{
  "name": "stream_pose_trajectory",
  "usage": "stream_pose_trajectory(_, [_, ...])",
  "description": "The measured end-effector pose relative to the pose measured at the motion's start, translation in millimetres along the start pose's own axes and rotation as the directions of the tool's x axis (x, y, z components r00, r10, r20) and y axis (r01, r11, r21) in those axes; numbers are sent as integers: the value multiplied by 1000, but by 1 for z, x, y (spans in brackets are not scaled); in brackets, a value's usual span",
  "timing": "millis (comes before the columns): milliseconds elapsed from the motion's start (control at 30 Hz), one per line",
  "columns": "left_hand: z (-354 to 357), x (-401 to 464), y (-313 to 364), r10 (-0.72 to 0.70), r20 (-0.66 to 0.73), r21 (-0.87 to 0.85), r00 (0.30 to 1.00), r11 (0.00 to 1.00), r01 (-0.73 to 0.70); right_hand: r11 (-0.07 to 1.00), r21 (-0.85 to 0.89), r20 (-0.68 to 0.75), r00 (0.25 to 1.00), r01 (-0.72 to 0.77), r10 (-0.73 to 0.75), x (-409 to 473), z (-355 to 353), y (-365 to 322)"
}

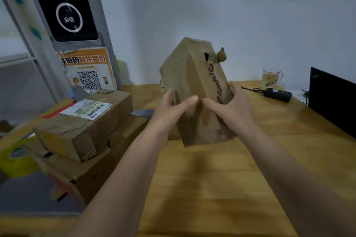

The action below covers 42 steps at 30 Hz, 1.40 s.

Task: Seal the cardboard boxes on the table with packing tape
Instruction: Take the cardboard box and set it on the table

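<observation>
A tall brown cardboard box (194,75) with dark lettering stands tilted on end over the wooden table (212,179), blurred by motion. My left hand (171,109) holds its left side, thumb across the near face. My right hand (229,106) holds its right side, thumb on the near face and fingers round the far edge. A torn flap sticks out near the box's top right. At the left, a box with a white shipping label (82,121) lies on a larger flat box (90,165). A roll of yellow packing tape (17,159) sits at the far left edge.
A glass mug (271,77) stands at the back right near a black power adapter (277,94) with its cable. A dark laptop screen (333,100) rises at the right edge. An orange QR-code poster (88,71) leans against a grey frame behind the boxes.
</observation>
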State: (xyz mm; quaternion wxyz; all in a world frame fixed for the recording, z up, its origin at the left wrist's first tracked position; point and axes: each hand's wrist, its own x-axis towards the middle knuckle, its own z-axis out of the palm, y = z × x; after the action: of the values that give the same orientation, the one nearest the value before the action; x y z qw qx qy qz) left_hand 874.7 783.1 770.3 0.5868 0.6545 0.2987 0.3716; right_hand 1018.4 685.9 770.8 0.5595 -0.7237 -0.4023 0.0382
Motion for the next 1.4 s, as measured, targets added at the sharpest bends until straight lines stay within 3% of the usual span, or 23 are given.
stream_pose_trajectory(167, [11, -10, 12, 0, 139, -99, 990, 995, 14, 914, -350, -145, 952, 204, -268, -17, 14, -25])
stream_pose_trajectory(367, [11, -16, 16, 4, 74, -242, 997, 970, 14, 730, -580, -132, 844, 360, -521, -37, 32, -31])
stream_pose_trajectory(500, [1, -11, 16, 37, 2, -354, 999, 935, -34, 689, -522, -61, 784, 503, -618, -53, 39, -26])
stream_pose_trajectory(667, [-4, -6, 10, -70, -43, -396, 997, 917, 48, 691, -435, -28, 758, 577, -651, -62, 42, -26])
stream_pose_trajectory(800, [-6, 0, -2, -198, -77, -469, 977, 872, 140, 669, -359, 87, 737, 651, -671, -75, 48, -28])
stream_pose_trajectory(900, [-10, 4, -8, -212, -76, -490, 974, 859, 149, 683, -242, 142, 722, 689, -677, -79, 47, -23])
stream_pose_trajectory(1000, [-20, 6, -14, -206, -92, -405, 974, 902, 152, 853, 113, 135, 843, 509, -520, -73, 35, -25])
stream_pose_trajectory(1067, [-31, 2, -19, -235, -10, -382, 972, 899, 214, 885, 335, -33, 943, 323, -331, -55, 21, -21])
stream_pose_trajectory(1133, [-45, -2, -21, -282, 126, -371, 951, 876, 308, 906, 365, -234, 963, 216, -135, -29, 1, -13])
stream_pose_trajectory(1167, [-52, -4, -22, -289, 190, -375, 938, 862, 341, 931, 337, -258, 965, 139, -51, -17, -10, -9])
stream_pose_trajectory(1233, [-62, -5, -21, -272, 283, -389, 920, 844, 369, 930, 353, -124, 981, -98, 150, 0, -24, 2])
stream_pose_trajectory(1300, [-66, -5, -20, -264, 320, -371, 910, 849, 377, 826, 453, 149, 942, -335, 300, 5, -30, 15])
stream_pose_trajectory(1400, [-65, -3, -23, -281, 327, -289, 902, 879, 378, 689, 539, 466, 853, -485, 236, -5, -30, 28])
